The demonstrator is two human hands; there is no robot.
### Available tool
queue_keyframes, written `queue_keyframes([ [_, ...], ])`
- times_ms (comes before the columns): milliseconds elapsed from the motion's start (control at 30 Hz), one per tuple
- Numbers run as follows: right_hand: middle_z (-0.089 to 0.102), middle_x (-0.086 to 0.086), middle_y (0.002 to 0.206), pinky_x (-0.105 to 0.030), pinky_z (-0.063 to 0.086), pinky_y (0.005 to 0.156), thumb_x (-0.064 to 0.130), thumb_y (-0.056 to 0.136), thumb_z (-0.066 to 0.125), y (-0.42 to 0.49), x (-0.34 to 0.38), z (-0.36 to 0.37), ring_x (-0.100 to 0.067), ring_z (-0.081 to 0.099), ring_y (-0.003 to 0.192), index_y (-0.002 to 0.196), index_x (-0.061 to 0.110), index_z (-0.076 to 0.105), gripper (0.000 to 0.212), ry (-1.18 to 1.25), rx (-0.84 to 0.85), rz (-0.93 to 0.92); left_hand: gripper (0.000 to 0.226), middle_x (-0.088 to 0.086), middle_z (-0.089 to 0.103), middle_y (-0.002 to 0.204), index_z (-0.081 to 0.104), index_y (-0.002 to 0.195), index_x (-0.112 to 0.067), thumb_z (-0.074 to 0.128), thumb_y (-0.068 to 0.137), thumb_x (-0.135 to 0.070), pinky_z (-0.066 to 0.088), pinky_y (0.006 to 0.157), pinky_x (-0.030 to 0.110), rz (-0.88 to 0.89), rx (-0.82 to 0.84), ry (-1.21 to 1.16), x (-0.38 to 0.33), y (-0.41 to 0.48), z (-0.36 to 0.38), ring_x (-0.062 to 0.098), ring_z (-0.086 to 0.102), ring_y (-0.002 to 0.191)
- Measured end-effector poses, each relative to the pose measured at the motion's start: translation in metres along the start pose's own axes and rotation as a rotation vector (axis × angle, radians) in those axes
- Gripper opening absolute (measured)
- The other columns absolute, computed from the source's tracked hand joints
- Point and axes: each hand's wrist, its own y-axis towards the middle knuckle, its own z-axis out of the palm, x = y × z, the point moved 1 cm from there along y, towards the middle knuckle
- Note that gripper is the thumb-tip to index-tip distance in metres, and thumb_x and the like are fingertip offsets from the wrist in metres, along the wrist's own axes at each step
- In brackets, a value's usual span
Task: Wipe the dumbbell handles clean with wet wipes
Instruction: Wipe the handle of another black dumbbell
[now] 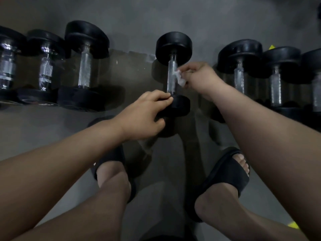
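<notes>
A black dumbbell (pixel 173 44) with a silver knurled handle (pixel 171 75) lies on the grey floor in the middle of the view. My right hand (pixel 201 77) pinches a crumpled white wet wipe (pixel 179 78) against the right side of that handle. My left hand (pixel 145 112) grips the dumbbell's near black head (pixel 180 105), fingers curled over its top edge.
Three dumbbells (pixel 85 66) lie in a row at the left and three more (pixel 240 66) at the right, all on the floor (pixel 132 20). My feet in black slides (pixel 229 169) stand below the hands. Yellow scraps (pixel 293 225) lie at the right edge.
</notes>
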Motion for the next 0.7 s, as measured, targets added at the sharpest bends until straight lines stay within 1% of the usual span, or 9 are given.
queue_keyframes([
  [67, 0.062, -0.011, 0.079, -0.03, 0.053, 0.06, -0.003, 0.099, 0.048, 0.003, 0.001, 0.001, -0.019, 0.059, 0.064, 0.093, 0.012, 0.066, 0.024, 0.21, 0.005, 0.058, 0.067, -0.003, 0.046, 0.15, 0.054, 0.145, -0.017, 0.053, 0.08, -0.032, 0.024, 0.116, 0.021, 0.03, 0.023, -0.01, 0.0, 0.006, -0.004, 0.017, 0.041, 0.136],
  [167, 0.061, -0.012, 0.083, -0.029, 0.051, 0.054, 0.0, 0.1, 0.046, 0.009, 0.002, 0.002, -0.017, 0.059, 0.058, 0.096, 0.019, 0.055, 0.022, 0.178, 0.022, 0.087, 0.055, -0.004, 0.055, 0.143, 0.066, 0.133, -0.019, 0.055, 0.08, -0.026, 0.028, 0.113, 0.02, 0.077, -0.007, -0.063, 0.0, 0.019, -0.008, 0.016, 0.049, 0.13],
  [300, 0.056, -0.014, 0.084, -0.024, 0.044, 0.047, -0.012, 0.093, 0.041, 0.02, 0.005, -0.001, -0.017, 0.056, 0.051, 0.086, 0.018, 0.052, 0.032, 0.166, -0.106, 0.067, 0.043, -0.005, 0.064, 0.132, 0.074, 0.119, -0.019, 0.056, 0.08, -0.018, 0.034, 0.105, 0.015, 0.114, -0.046, -0.123, 0.0, 0.035, -0.005, 0.014, 0.055, 0.116],
  [333, 0.057, -0.013, 0.083, -0.024, 0.046, 0.048, -0.013, 0.092, 0.042, 0.022, 0.005, 0.0, -0.017, 0.057, 0.05, 0.084, 0.016, 0.053, 0.033, 0.177, -0.129, 0.067, 0.042, -0.006, 0.065, 0.13, 0.075, 0.117, -0.02, 0.056, 0.08, -0.018, 0.034, 0.104, 0.014, 0.113, -0.048, -0.138, 0.001, 0.038, -0.004, 0.012, 0.055, 0.114],
  [367, 0.06, -0.013, 0.083, -0.026, 0.052, 0.054, -0.011, 0.092, 0.044, 0.024, 0.004, 0.0, -0.017, 0.06, 0.052, 0.082, 0.015, 0.057, 0.03, 0.203, -0.151, 0.087, 0.041, -0.007, 0.066, 0.129, 0.076, 0.116, -0.02, 0.055, 0.081, -0.018, 0.035, 0.103, 0.014, 0.113, -0.044, -0.151, 0.001, 0.039, -0.004, 0.011, 0.055, 0.113],
  [433, 0.068, -0.016, 0.09, -0.038, 0.06, 0.074, 0.002, 0.093, 0.055, 0.026, -0.001, -0.001, -0.023, 0.067, 0.066, 0.084, 0.009, 0.067, 0.017, 0.304, -0.168, 0.161, 0.041, -0.009, 0.066, 0.128, 0.077, 0.114, -0.021, 0.053, 0.081, -0.018, 0.037, 0.101, 0.016, 0.117, -0.028, -0.16, 0.002, 0.042, -0.007, 0.009, 0.055, 0.112],
  [500, 0.071, -0.015, 0.093, -0.042, 0.062, 0.082, 0.014, 0.09, 0.064, 0.024, -0.003, -0.003, -0.025, 0.07, 0.077, 0.09, 0.006, 0.071, 0.01, 0.372, -0.145, 0.175, 0.04, -0.009, 0.067, 0.126, 0.077, 0.112, -0.021, 0.052, 0.08, -0.017, 0.04, 0.101, 0.018, 0.121, -0.017, -0.163, 0.003, 0.045, -0.01, 0.01, 0.056, 0.111],
  [600, 0.072, -0.005, 0.082, -0.027, 0.061, 0.071, 0.023, 0.09, 0.073, 0.023, -0.001, -0.003, -0.014, 0.07, 0.072, 0.095, 0.008, 0.069, 0.016, 0.096, -0.161, 0.056, 0.038, -0.01, 0.068, 0.124, 0.078, 0.109, -0.021, 0.053, 0.08, -0.016, 0.042, 0.101, 0.021, 0.124, -0.016, -0.175, 0.004, 0.048, -0.014, 0.01, 0.058, 0.11],
  [700, 0.07, 0.002, 0.087, -0.021, 0.058, 0.063, 0.021, 0.094, 0.069, 0.024, 0.001, -0.001, -0.011, 0.068, 0.072, 0.098, 0.014, 0.063, 0.011, -0.043, -0.202, -0.02, 0.036, -0.013, 0.068, 0.121, 0.078, 0.11, -0.023, 0.056, 0.082, -0.02, 0.043, 0.102, 0.02, 0.072, -0.011, -0.269, 0.01, 0.049, -0.02, 0.004, 0.059, 0.112],
])
